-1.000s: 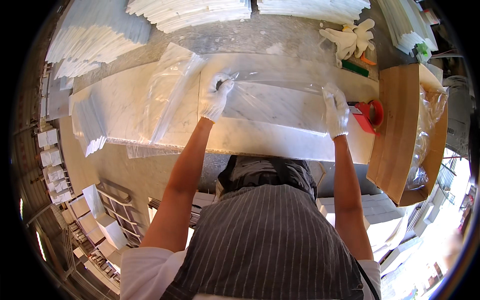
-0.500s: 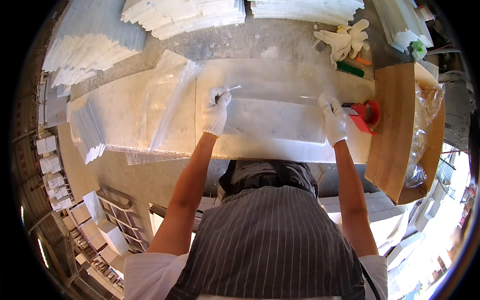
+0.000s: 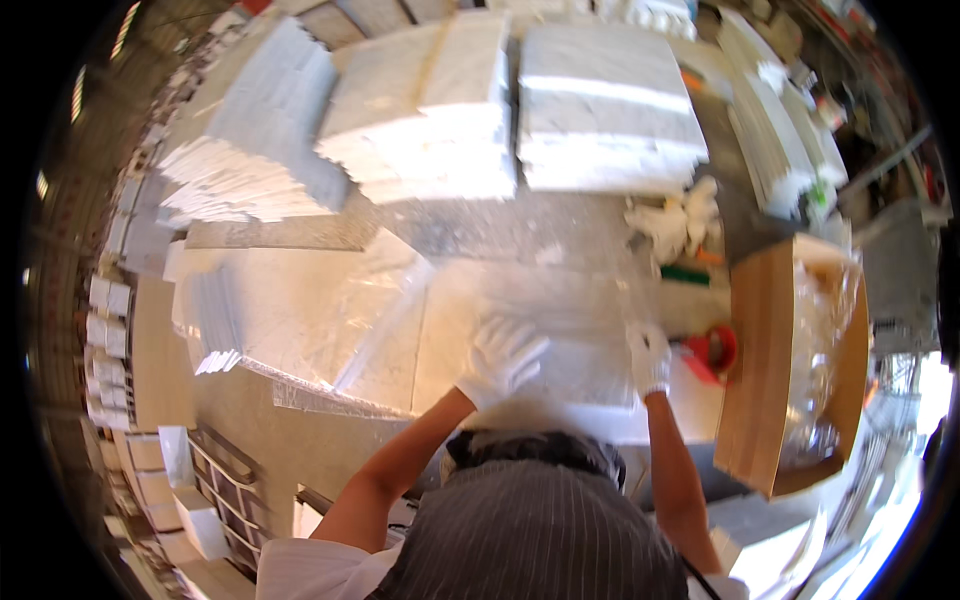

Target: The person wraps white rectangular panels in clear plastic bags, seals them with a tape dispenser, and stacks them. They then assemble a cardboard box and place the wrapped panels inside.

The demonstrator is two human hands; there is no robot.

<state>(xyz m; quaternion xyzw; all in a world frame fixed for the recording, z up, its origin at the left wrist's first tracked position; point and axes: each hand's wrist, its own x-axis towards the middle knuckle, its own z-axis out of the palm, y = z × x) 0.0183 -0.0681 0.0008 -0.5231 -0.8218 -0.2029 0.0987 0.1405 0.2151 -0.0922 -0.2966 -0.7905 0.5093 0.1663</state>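
Note:
Before me on the bench lies a pale grey-white slab (image 3: 590, 375) with clear plastic film (image 3: 560, 295) over it. My left hand (image 3: 503, 360), in a white work glove and slightly blurred, rests on the film with its fingers stretched out. At the slab's right end, my gloved right hand (image 3: 652, 362) has its fingers closed at the film's edge. A red tape dispenser (image 3: 712, 352) sits just beyond that hand. Left of the slab, another sheet of clear plastic (image 3: 375, 315) lies across the bench top (image 3: 290, 320).
A cardboard box (image 3: 755, 370) with clear plastic inside stands at the right. Spare white gloves (image 3: 665, 225) and a green strip (image 3: 685, 275) lie behind the dispenser. Tall slab stacks (image 3: 615, 110) line the far side. Thin pieces (image 3: 212, 315) lean together at the left.
My left hand has gone from pinching the film to lying spread on it, further right. The right hand stays at the right end. The view has tilted up, showing more of the stacks.

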